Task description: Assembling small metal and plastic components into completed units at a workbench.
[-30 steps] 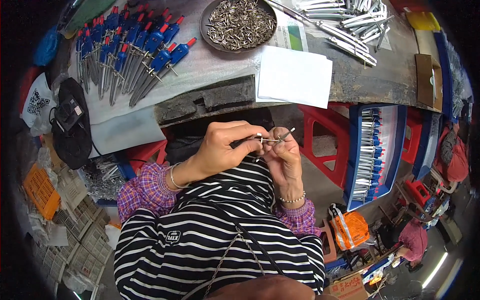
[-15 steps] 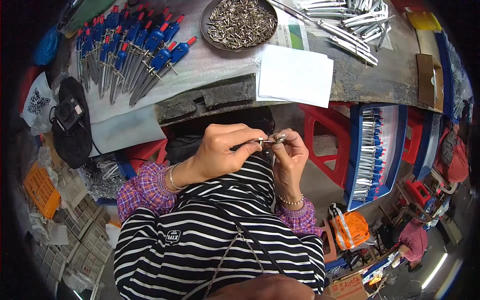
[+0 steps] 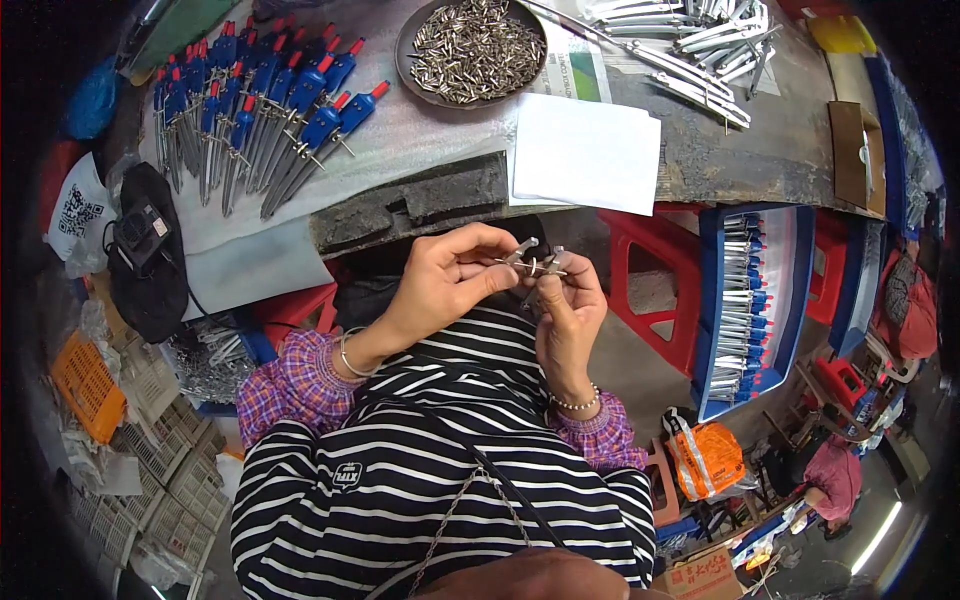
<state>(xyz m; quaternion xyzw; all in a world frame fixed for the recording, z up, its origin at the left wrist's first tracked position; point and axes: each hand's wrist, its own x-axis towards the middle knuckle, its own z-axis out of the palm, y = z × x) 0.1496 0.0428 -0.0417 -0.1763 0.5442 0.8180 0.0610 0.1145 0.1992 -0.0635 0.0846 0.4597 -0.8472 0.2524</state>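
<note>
A worker's left hand (image 3: 440, 285) and right hand (image 3: 568, 310) meet just above the lap, each grip narrow and pinched on a small metal compass part (image 3: 535, 265) held between the fingertips of both. The piece looks thin, stiff and light, with slender legs and what may be a pointed end; it is judged likely to slip if taken by its smooth legs, so a hold near the joint, where the fingers now pinch, seems soundest. Beyond the grip, on the worktop (image 3: 430, 130), lie a row of blue-handled compasses (image 3: 270, 110) to the far left, a round dish of small metal pins (image 3: 475, 50) straight ahead, and a white sheet of paper (image 3: 585, 150) just ahead to the right. A blue tray of finished pieces (image 3: 745, 300) stands off to the right of the grip.
</note>
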